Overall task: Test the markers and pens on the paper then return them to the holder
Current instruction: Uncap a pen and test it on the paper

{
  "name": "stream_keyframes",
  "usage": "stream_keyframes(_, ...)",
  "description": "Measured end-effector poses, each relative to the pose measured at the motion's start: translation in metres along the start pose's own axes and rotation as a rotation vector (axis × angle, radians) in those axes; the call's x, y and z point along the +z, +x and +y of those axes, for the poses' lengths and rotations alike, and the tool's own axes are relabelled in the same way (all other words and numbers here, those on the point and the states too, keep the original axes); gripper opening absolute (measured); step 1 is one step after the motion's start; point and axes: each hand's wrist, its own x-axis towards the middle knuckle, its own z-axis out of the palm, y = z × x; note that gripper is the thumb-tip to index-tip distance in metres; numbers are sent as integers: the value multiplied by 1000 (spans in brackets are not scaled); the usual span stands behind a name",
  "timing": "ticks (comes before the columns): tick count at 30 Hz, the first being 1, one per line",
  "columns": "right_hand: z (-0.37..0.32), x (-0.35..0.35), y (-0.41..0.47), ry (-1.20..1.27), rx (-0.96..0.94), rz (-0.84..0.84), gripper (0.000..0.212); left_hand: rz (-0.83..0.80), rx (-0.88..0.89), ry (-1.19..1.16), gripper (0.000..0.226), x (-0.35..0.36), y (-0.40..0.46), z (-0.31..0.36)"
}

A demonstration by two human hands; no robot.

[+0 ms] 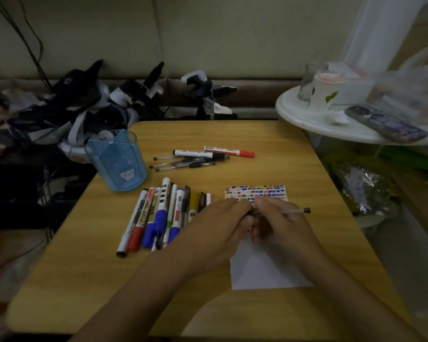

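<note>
While meeting over white paper sheet (265, 267): right hand (279, 218) gripping thin clear-barrelled pen (294, 211), dark end pointing right; left hand (223, 218) curled against pen's near end, hold unclear. Just beyond fingers, rows of coloured test marks (256, 191). Left of left hand, row of assorted markers (158, 213); farther left, blue plastic holder (120, 161). Beyond, second pen cluster (200, 157) on wooden table (84, 280).
</note>
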Motion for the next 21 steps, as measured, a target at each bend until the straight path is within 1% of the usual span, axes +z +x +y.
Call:
stream_keyframes(6, -5, -7, 2, -79, 59, -106, 40, -69, -8, -33, 20, -6, 5, -7)
stream_keyframes(10, -9, -8, 1, -62, 60, -135, 41, -31, 14, -30, 24, -4, 5, -7)
stream_keyframes(15, -10, -11, 0, -18, 48, -172, 37, 35, 41, -42, 24, -6, 6, -7)
stream_keyframes(20, -10, -14, -2, 34, 62, -205, 39, 38, 26, -48, 26, -7, 7, -1)
stream_keyframes(21, -11, -15, -2, 40, 67, -205, 39, 38, 19, -45, 30, -7, 7, -1)
